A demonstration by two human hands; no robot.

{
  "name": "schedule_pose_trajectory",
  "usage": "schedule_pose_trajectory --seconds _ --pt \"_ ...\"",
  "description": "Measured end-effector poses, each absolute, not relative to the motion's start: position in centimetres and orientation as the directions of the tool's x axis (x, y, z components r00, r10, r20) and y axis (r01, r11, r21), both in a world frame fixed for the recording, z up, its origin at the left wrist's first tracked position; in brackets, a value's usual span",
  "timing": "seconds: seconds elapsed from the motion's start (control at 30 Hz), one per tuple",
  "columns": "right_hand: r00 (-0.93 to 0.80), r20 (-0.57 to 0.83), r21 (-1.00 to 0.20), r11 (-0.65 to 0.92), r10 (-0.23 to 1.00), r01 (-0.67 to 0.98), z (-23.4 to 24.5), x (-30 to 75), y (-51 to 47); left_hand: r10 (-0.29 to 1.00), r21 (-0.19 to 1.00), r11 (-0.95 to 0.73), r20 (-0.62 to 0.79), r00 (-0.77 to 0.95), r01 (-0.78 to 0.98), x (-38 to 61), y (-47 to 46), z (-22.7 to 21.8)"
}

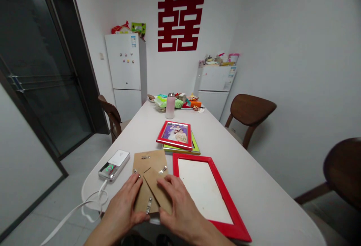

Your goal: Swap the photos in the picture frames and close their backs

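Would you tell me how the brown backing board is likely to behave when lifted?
Probably light and fairly stiff: the brown backing board looks thin and flat. Its hinged stand flap may swing loose. It likely slides easily on the smooth table.

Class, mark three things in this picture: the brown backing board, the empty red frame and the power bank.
brown backing board (153,161): head view, on its bare upper part.
empty red frame (228,201): head view, on its right-hand rail.
power bank (114,164): head view, on the middle of its white top face.
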State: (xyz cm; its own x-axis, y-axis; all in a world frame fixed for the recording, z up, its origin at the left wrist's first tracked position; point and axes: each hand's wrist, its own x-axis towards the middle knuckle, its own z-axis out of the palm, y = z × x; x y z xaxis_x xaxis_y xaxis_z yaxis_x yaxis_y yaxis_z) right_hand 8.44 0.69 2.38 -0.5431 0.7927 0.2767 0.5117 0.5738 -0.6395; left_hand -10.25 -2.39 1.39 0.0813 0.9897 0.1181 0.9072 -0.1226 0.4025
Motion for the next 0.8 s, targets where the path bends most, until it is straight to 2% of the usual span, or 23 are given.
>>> schedule_pose_trajectory --seconds 0.07,0.13,0.3,0.4,0.8 --pt "-0.522 0.291 -0.627 0.572 0.802 0.529 3.2 10.5 0.7 0.973 0.412 -0.194 0.2 0.119 0.89 -8.6 -2.2 1.8" --pt "-0.5 0.266 -0.611 0.545 0.824 0.574 3.5 13.0 0.7 0.964 0.424 -0.241 0.21 0.164 0.873 -6.4 -2.0 2.1" --pt "-0.386 0.151 -0.574 0.399 0.91 0.715 2.0 19.1 0.6 0.96 0.515 -0.269 0.082 0.266 0.814 -0.6 -0.9 2.1" --pt "-0.33 0.135 -0.557 0.347 0.934 0.755 0.8 21.2 0.7 0.954 0.537 -0.269 0.033 0.298 0.8 1.5 -0.3 2.0" --pt "-0.382 0.195 -0.441 0.428 0.904 0.789 -0.7 22.0 1.3 0.941 0.448 -0.301 -0.004 0.339 0.842 2.0 0.5 1.5"
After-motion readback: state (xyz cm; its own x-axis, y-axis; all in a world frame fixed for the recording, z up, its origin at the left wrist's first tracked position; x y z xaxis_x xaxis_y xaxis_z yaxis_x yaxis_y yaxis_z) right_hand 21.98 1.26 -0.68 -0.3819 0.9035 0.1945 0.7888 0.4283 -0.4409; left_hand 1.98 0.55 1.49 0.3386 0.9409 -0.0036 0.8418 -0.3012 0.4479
